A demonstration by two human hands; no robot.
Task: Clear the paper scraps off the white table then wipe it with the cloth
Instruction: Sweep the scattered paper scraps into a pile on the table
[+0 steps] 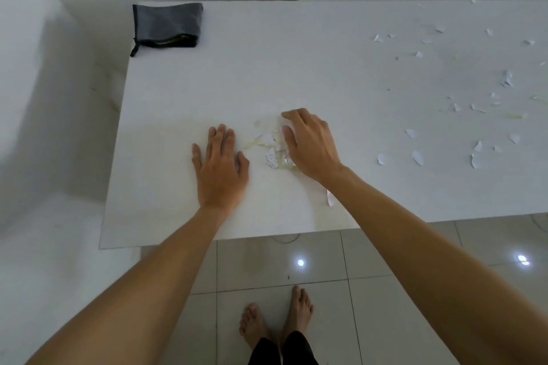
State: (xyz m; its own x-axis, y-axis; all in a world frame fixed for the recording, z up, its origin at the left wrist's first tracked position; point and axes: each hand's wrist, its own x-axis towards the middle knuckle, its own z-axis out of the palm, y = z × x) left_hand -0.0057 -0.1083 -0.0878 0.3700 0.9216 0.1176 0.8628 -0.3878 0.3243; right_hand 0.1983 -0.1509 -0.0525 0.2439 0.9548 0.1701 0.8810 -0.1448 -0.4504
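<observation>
White table (296, 68): scraps (274, 151) btwn hands.

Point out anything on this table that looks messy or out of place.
Torn paper scraps litter the right half of the white table, with a small pile gathered between the hands. The folded grey cloth lies unused at the far-left corner.

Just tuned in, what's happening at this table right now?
A person is gathering paper scraps on the white table. The left hand lies flat on the surface, while the right hand, fingers curved, rakes a small pile of scraps toward it. Many loose scraps lie scattered on the table's right side. The dark cloth sits folded at the far left corner, untouched.
</observation>
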